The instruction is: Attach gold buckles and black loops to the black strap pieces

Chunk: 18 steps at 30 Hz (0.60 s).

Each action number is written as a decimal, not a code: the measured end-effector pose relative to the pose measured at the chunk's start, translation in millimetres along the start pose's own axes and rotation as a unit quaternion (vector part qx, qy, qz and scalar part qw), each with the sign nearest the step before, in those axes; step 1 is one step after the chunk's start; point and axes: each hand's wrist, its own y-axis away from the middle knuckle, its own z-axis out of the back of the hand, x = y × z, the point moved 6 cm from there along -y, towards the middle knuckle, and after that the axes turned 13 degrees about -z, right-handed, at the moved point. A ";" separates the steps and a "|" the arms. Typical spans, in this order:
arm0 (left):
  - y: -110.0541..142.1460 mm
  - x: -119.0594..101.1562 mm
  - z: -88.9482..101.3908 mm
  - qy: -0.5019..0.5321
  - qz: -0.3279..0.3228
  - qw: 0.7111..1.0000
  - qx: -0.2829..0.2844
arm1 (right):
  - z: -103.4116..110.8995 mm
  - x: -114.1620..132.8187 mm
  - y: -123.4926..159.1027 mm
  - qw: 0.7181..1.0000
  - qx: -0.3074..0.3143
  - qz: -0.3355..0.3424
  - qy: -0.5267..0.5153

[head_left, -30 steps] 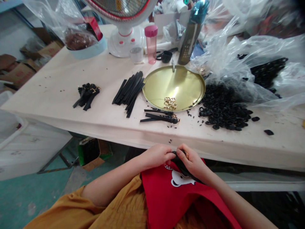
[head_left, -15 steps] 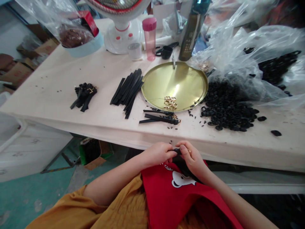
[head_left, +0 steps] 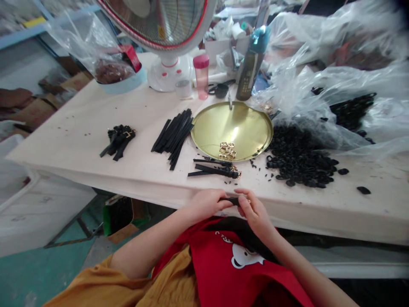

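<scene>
Between my two hands, just off the table's front edge, is a short black strap (head_left: 232,200). My left hand (head_left: 209,204) pinches its left end. The fingers of my right hand (head_left: 254,209) close on its right end, where a bit of gold metal shows; most of that end is hidden. Straight beyond my hands lie several black straps with gold buckles (head_left: 214,170). Loose gold buckles (head_left: 227,151) rest at the near rim of a round gold tray (head_left: 204,123). Left of the tray is a pile of plain black strips (head_left: 174,135).
A bundle of buckled straps (head_left: 118,140) lies farther left. To the right spreads a heap of black rings (head_left: 302,160) beside a clear plastic bag (head_left: 338,85). At the back stand a fan (head_left: 166,72), a pink bottle (head_left: 201,76) and a dark bottle (head_left: 251,68).
The camera view has tilted up, so the table sits lower and more of the fan shows. My left hand has slid slightly left, and more of the strap shows between my hands.
</scene>
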 end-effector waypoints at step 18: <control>-38.3 33.6 56.1 -0.356 -0.036 0.930 -0.079 | 30.3 -11.5 -74.2 0.949 -0.182 0.056 0.250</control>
